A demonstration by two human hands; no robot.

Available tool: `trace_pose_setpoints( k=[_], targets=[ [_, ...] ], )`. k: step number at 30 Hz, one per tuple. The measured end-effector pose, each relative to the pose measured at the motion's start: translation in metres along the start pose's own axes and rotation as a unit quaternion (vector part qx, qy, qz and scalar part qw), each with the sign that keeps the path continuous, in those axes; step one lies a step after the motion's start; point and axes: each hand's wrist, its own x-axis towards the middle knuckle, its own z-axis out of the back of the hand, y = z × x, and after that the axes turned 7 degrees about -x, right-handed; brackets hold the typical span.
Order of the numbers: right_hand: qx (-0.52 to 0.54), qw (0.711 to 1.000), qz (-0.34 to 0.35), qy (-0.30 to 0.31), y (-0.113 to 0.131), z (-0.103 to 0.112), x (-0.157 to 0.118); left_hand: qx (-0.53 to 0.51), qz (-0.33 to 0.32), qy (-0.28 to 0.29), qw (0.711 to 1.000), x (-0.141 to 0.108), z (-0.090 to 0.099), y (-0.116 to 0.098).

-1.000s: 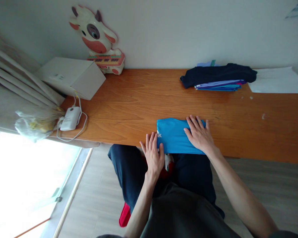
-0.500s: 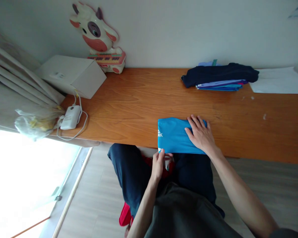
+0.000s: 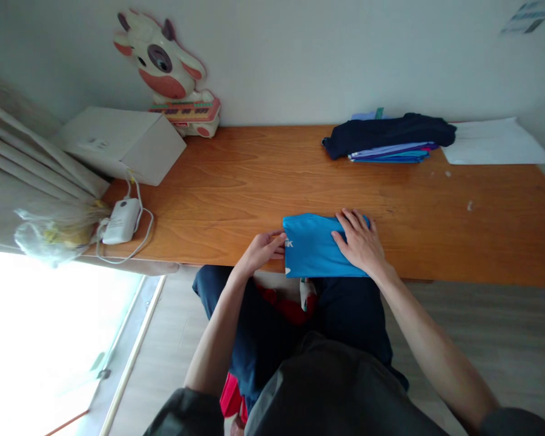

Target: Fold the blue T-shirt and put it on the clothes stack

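Note:
A folded blue garment (image 3: 315, 248) lies flat at the front edge of the wooden desk, with white lettering by its left edge. My right hand (image 3: 360, 241) rests palm down on its right part, fingers stretched out and spread. At the left edge, my left hand (image 3: 266, 249) has its thumb and fingers closed on the fabric near the lettering; the fingertips are partly hidden. Farther back on the desk sits a stack of folded clothes, a dark navy garment (image 3: 390, 134) on top and blue and purple ones (image 3: 390, 155) beneath.
The wooden desk (image 3: 236, 200) runs along the wall. On its left stand a white box (image 3: 127, 145), a cow-shaped toy piano (image 3: 186, 115), a white adapter with cable (image 3: 122, 221) and a clear plastic bag (image 3: 49, 233). White paper (image 3: 495, 142) lies at the back right.
My left hand has moved from the garment's lower left corner up and left to the middle of its left edge. My right hand stays on the fabric. The view has shifted slightly.

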Motion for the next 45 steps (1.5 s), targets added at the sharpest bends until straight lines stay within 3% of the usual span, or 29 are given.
trace_pose_setpoints(
  k=[3,10,14,16,20,23,28,34,38,45],
  targets=[
    [0.01,1.0,0.0,-0.011,0.0,0.001,0.0,0.02,-0.03,0.035,0.999,0.015,-0.001,-0.007],
    [0.053,0.998,-0.014,-0.037,0.0,0.003,0.002,0.043,-0.092,0.028,0.994,0.016,-0.007,0.007],
    [0.125,0.988,-0.034,-0.087,-0.018,0.008,-0.001,0.035,-0.1,0.021,0.994,0.015,-0.004,0.011],
    [0.114,0.985,-0.078,-0.105,-0.032,0.014,-0.009,0.023,-0.1,0.027,0.994,0.015,-0.003,0.012],
    [0.009,0.986,-0.166,-0.025,-0.053,0.028,-0.034,0.013,-0.1,0.034,0.994,0.016,-0.005,0.011],
    [-0.017,0.987,-0.153,0.037,-0.055,0.031,-0.045,0.021,-0.07,0.024,0.997,0.02,-0.007,0.005],
    [0.006,0.99,-0.131,0.059,-0.048,0.023,-0.038,0.035,-0.036,0.029,0.998,0.028,-0.009,-0.002],
    [0.107,0.977,-0.175,0.059,-0.035,0.022,-0.03,0.002,-0.086,0.039,0.996,0.023,-0.01,0.005],
    [0.211,0.952,-0.224,0.003,-0.037,0.019,-0.033,-0.026,-0.129,0.042,0.99,0.017,-0.009,0.011],
    [0.367,0.9,-0.229,-0.047,-0.056,-0.004,-0.028,-0.039,-0.106,-0.008,0.994,0.022,-0.01,0.012]
  ],
)
